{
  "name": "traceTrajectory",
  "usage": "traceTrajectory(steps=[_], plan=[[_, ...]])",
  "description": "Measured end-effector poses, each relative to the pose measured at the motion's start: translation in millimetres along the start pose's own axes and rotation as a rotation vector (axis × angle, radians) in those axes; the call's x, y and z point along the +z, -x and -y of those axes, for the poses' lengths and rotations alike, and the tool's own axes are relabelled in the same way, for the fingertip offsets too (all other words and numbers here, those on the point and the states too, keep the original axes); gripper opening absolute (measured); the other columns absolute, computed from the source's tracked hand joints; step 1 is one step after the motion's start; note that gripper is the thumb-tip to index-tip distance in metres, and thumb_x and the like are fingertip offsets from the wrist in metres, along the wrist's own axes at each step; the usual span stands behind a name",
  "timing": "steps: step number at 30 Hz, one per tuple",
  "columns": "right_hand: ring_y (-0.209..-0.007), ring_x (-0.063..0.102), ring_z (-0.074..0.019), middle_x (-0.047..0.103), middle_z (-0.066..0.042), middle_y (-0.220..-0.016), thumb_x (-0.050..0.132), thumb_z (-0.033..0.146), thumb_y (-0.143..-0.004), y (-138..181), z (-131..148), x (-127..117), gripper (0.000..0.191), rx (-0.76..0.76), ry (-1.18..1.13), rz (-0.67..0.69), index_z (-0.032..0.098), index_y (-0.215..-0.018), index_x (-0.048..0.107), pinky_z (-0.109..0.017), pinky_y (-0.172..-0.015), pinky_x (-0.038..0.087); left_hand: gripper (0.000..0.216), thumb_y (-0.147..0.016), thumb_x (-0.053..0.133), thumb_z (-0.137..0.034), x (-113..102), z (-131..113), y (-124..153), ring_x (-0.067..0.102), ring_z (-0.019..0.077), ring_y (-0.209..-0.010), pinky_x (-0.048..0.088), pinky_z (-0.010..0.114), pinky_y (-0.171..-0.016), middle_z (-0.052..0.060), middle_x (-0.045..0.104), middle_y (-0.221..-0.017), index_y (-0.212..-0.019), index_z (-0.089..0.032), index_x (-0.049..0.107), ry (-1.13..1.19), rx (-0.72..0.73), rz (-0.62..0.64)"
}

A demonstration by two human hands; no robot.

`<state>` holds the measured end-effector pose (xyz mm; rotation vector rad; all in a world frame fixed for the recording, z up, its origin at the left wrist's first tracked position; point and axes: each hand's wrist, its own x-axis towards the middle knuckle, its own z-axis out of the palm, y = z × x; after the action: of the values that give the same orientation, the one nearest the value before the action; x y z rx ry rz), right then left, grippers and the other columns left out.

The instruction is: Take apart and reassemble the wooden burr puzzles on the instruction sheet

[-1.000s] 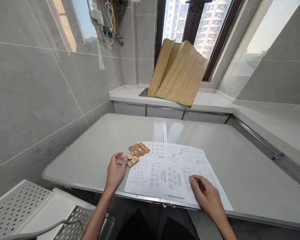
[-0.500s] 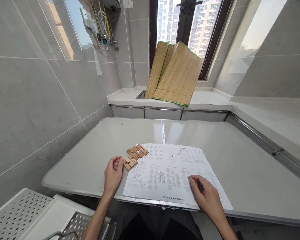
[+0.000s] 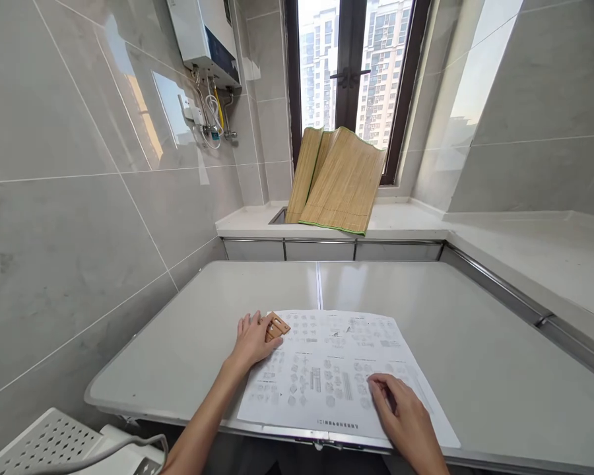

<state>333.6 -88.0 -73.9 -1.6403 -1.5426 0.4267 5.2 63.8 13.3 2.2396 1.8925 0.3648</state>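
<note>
Left hand [image 3: 251, 343] lies over wooden pieces [image 3: 279, 324] at printed sheet's [image 3: 321, 402] far-left corner, likely keeping them together; can't tell if fingers grip. Right hand [image 3: 403, 415] sits on near right, fingers loosely curled, unclear if tips meet, probably steadying paper.

A wide, pale grey table with rounded corners [image 3: 178, 356] is holding a white paper sheet with small grey pictures [image 3: 336, 379], and brown wooden blocks [image 3: 280, 329] are sitting at the paper's far left corner.
</note>
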Motion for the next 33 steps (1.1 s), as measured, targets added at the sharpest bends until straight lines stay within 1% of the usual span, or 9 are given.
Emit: traceTrajectory(steps=[6,8,12,15,20,25,27,31,33], plan=[[-0.087,0.070,-0.0270,0.075,-0.008,-0.097,0.042,0.050,-0.101,-2,4,-1,0.036,-0.001,-0.011,0.005,0.027,-0.099,0.070,-0.037,-0.074,0.056,0.060,-0.081,0.066,-0.052,8,2,-7,0.041,0.0506,-0.144,0.029,0.068,-0.113,0.015,0.047,-0.159,-0.137,-0.031,0.064,0.044,0.006,0.040],[-0.088,0.070,-0.0273,0.075,-0.008,-0.097,0.042,0.050,-0.102,-2,4,-1,0.036,-0.006,-0.018,0.002,0.027,-0.099,0.069,-0.037,-0.076,0.056,0.056,-0.080,0.068,-0.052,8,4,-8,0.046,0.0488,-0.140,0.036,0.065,-0.109,0.014,0.051,-0.156,-0.132,-0.032,0.068,0.067,0.022,0.040],[-0.090,0.070,-0.0268,0.075,-0.007,-0.098,0.043,0.050,-0.101,-1,3,-1,0.034,0.014,-0.015,0.014,0.028,-0.099,0.070,-0.036,-0.077,0.056,0.047,-0.081,0.068,-0.051,6,4,-11,0.057,0.0426,-0.132,0.050,0.052,-0.099,0.012,0.060,-0.147,-0.125,-0.033,0.073,0.109,0.073,0.032],[-0.089,0.070,-0.0263,0.076,-0.005,-0.099,0.045,0.050,-0.101,0,3,-1,0.033,0.038,-0.004,0.029,0.029,-0.100,0.070,-0.036,-0.076,0.056,0.043,-0.082,0.067,-0.049,7,1,-13,0.060,0.0390,-0.127,0.053,0.047,-0.096,0.010,0.066,-0.137,-0.121,-0.033,0.075,0.134,0.119,0.031],[-0.089,0.071,-0.0259,0.076,-0.005,-0.100,0.044,0.051,-0.101,-1,2,-1,0.034,0.037,-0.013,0.034,0.029,-0.100,0.070,-0.036,-0.076,0.056,0.038,-0.088,0.060,-0.045,11,-8,-13,0.060,0.0370,-0.124,0.051,0.048,-0.098,0.011,0.069,-0.128,-0.120,-0.031,0.076,0.157,0.192,0.043],[-0.087,0.071,-0.0270,0.076,-0.007,-0.098,0.044,0.054,-0.099,-2,0,1,0.037,0.032,-0.011,0.018,0.028,-0.098,0.071,-0.036,-0.072,0.057,0.036,-0.091,0.061,-0.039,15,-29,-7,0.057,0.0361,-0.128,0.049,0.048,-0.103,0.008,0.066,-0.134,-0.124,-0.032,0.074,0.174,0.307,0.096],[-0.085,0.071,-0.0272,0.076,-0.008,-0.098,0.045,0.055,-0.099,-3,-2,2,0.038,0.030,-0.007,0.019,0.028,-0.098,0.071,-0.037,-0.072,0.057,0.034,-0.090,0.065,-0.037,19,-42,-3,0.057,0.0363,-0.128,0.048,0.048,-0.103,0.008,0.067,-0.134,-0.122,-0.032,0.075,0.178,0.357,0.130],[-0.086,0.072,-0.0277,0.077,-0.009,-0.099,0.047,0.056,-0.098,-4,-9,5,0.039,0.002,-0.006,0.012,0.027,-0.099,0.073,-0.038,-0.076,0.059,0.039,-0.089,0.071,-0.036,31,-73,11,0.060,0.0339,-0.124,0.049,0.045,-0.102,0.006,0.068,-0.131,-0.128,-0.037,0.072,0.187,0.483,0.190],[-0.085,0.073,-0.0279,0.078,-0.010,-0.098,0.047,0.056,-0.098,-5,-11,6,0.040,-0.012,-0.003,0.000,0.026,-0.099,0.073,-0.038,-0.076,0.059,0.041,-0.089,0.072,-0.039,37,-83,18,0.056,0.0358,-0.131,0.048,0.048,-0.106,0.005,0.061,-0.143,-0.129,-0.039,0.070,0.208,0.561,0.219]])
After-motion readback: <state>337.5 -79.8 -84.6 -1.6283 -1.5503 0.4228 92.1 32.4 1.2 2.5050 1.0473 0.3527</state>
